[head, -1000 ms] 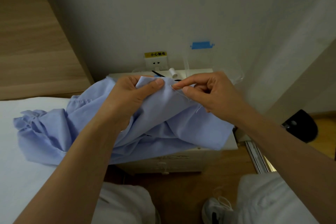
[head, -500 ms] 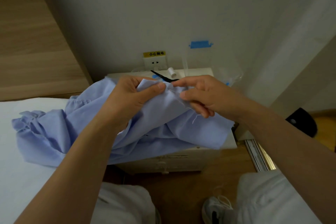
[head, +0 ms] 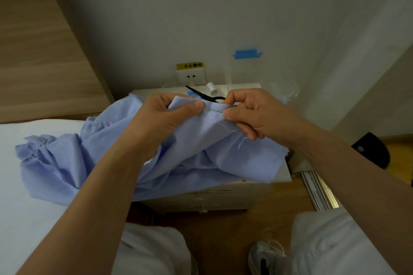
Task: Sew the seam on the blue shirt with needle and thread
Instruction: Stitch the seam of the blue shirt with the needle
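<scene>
Here your left hand (head: 156,123) pinches a raised fold of the blue shirt (head: 212,154) between thumb and curled fingers. Your right hand (head: 257,114) pinches the needle (head: 218,110) at the fold's edge, just beside the left thumb. White thread (head: 242,142) trails below. The shirt drapes from the bed (head: 26,207) across the nightstand (head: 245,87), in front of the scissors (head: 204,95).

My shirt (head: 196,147) is plain pale blue, the thread (head: 239,145) white, the needle (head: 218,110) silvery. At the cream nightstand's (head: 196,201) back edge: black scissors (head: 202,95), a white spool (head: 211,88).
</scene>
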`<state>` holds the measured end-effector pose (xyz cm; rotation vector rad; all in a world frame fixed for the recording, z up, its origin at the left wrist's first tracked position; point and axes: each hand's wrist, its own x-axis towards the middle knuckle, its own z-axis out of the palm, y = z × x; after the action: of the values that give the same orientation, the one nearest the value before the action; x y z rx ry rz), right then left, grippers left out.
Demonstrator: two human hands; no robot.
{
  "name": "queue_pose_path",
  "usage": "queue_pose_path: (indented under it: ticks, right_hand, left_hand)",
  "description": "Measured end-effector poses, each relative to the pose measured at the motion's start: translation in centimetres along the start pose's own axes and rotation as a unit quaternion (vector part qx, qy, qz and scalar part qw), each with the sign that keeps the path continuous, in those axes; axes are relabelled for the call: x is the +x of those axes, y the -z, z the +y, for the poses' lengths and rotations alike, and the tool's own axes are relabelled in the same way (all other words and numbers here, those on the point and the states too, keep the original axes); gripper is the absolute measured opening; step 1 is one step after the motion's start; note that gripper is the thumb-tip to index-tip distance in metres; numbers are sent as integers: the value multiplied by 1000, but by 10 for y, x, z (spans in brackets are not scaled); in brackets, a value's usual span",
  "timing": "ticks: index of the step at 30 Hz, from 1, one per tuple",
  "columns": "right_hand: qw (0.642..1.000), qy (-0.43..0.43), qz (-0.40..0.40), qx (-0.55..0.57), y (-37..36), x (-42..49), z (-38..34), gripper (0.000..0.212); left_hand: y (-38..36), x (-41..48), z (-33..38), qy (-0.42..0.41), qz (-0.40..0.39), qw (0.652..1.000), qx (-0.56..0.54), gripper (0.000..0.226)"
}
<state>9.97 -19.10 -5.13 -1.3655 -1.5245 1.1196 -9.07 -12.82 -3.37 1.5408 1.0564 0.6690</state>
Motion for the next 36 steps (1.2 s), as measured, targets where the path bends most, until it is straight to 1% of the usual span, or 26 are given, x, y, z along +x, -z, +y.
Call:
queue_pose_path:
  ticks: [5, 9, 12, 15, 19, 21, 23, 24, 29, 33, 36]
  right_hand:
    - [1000, 7, -3, 17, 1, 0, 1, 18]
    - [999, 19, -16, 43, 2, 0, 2, 18]
    - [998, 24, -15, 59, 2, 1, 5, 17]
    - [996, 29, -22, 80, 2, 2, 7, 14]
    - [993, 36, -32, 105, 1, 1, 6, 12]
    - [993, 34, -35, 108, -1, 1, 5, 12]
    - [994, 30, -33, 101, -2, 1, 4, 15]
    - [995, 29, -29, 94, -3, 1, 4, 17]
    - [997, 30, -6, 71, -10, 0, 3, 21]
    - [996, 32, 29, 76, -12, 3, 1, 23]
    - [995, 42, 20, 83, -14, 4, 1, 29]
  left_hand:
    - [-1, 0, 0, 6, 0, 1000, -5, 11]
    - [-1, -1, 2, 30, -34, 998, -31, 20]
    - [0, -2, 5, 38, -46, 998, -35, 19]
    - [0, -2, 6, 36, -48, 998, -32, 23]
    - [2, -3, 7, 38, -66, 996, -52, 23]
    - [-1, -5, 9, 38, -74, 995, -54, 30]
    - [-3, -6, 9, 34, -65, 996, -50, 43]
    - [-4, -7, 10, 31, -63, 996, -47, 45]
    - [-7, -4, 8, 21, -65, 998, -10, 42]
    - [-5, -2, 7, 30, -66, 996, -49, 30]
    - [-6, -2, 5, 39, -79, 995, -44, 38]
